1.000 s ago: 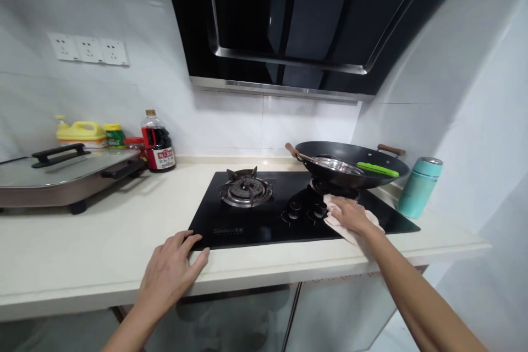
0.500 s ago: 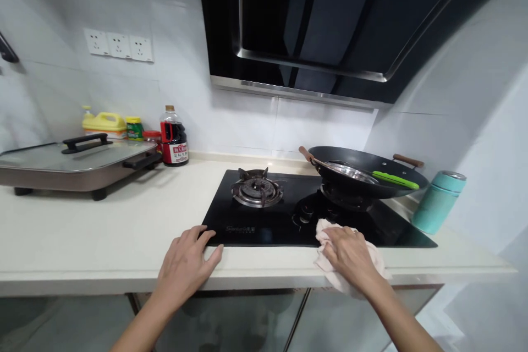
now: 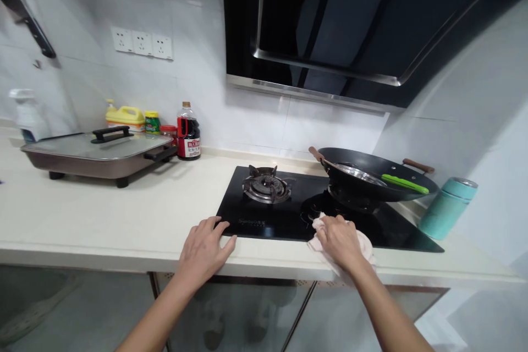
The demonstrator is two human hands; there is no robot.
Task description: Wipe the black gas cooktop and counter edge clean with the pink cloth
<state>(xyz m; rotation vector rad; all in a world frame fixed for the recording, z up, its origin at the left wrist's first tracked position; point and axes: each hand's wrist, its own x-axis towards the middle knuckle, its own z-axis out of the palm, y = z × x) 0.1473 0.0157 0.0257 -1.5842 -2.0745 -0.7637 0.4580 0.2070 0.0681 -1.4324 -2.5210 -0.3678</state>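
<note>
A pale pink cloth (image 3: 366, 246) lies bunched beneath my right hand (image 3: 340, 239), whose fingers press it onto the front edge of the black gas stove (image 3: 280, 226). The cloth's upper end reaches the stove knobs (image 3: 314, 212), and its lower part hangs over the counter edge. My left hand (image 3: 205, 248) rests with spread fingers at the stove's front left corner, on the counter (image 3: 136, 214). It holds nothing. Behind it is the bare left burner (image 3: 267, 186). On the right burner sits a black wok (image 3: 367, 190) containing a metal lid-like piece and a green-handled utensil (image 3: 405, 183).
A teal tumbler (image 3: 447, 209) stands right of the stove. At left are a lidded electric pan (image 3: 88, 162), a soy sauce bottle (image 3: 188, 135), a yellow jug (image 3: 127, 116) and a spray bottle (image 3: 28, 115). The range hood (image 3: 322, 22) overhangs the stove.
My view has turned a little to the left, bringing in the spray bottle. My right hand has slid the cloth left, closer to the knobs. My left hand stays at the stove's corner.
</note>
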